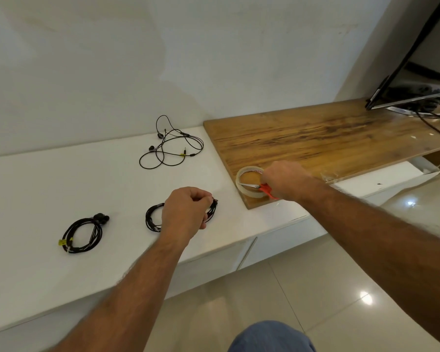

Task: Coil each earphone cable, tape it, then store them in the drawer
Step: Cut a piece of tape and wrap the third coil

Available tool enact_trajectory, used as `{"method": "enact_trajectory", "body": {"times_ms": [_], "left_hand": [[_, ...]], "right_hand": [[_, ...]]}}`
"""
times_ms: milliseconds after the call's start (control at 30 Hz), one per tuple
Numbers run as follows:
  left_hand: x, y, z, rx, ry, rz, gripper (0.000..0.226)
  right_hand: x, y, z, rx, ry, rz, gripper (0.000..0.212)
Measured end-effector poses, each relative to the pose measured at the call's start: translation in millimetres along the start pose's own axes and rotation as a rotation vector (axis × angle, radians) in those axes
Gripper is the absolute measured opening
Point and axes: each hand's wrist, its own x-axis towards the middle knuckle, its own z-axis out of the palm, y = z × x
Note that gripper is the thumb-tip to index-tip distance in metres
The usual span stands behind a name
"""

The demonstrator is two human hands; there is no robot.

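My left hand [186, 212] pinches a coiled black earphone cable [151, 217] on the white counter [36, 189], fingers curled at the coil's right side. Another coiled black earphone [83, 235] with a yellow tag lies to the left. A loose, uncoiled earphone [172, 146] lies further back near the wall. My right hand [282, 180] grips red-handled scissors [266, 189], whose blades lie across a roll of clear tape [241, 174] on the wooden board [328, 138].
A monitor [414, 72] with cables at its base stands at the far right of the wooden board. White drawer fronts [277, 240] run below the counter edge. Glossy tiled floor [315, 288] lies in front.
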Motion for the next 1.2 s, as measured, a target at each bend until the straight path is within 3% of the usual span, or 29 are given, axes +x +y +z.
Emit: {"method": "enact_trajectory", "body": {"times_ms": [167,333,800,1200], "left_hand": [[0.2,-4.0,-2.5,-0.021,-0.004,-0.019,0.010],[0.3,-6.3,-4.2,-0.027,-0.002,-0.023,0.008],[-6.4,-5.8,1.6,-0.013,-0.045,-0.009,0.011],[-7.2,-8.2,3.6,-0.013,-0.069,-0.009,0.014]], "right_hand": [[7.6,-0.4,-1.0,-0.032,0.003,-0.068,0.009],[11.6,2.0,-5.9,0.002,0.004,-0.138,0.029],[20.9,6.5,-13.7,-0.062,-0.098,-0.209,0.025],[34.3,6.8,-17.4,-0.009,-0.220,-0.140,0.036]]}}
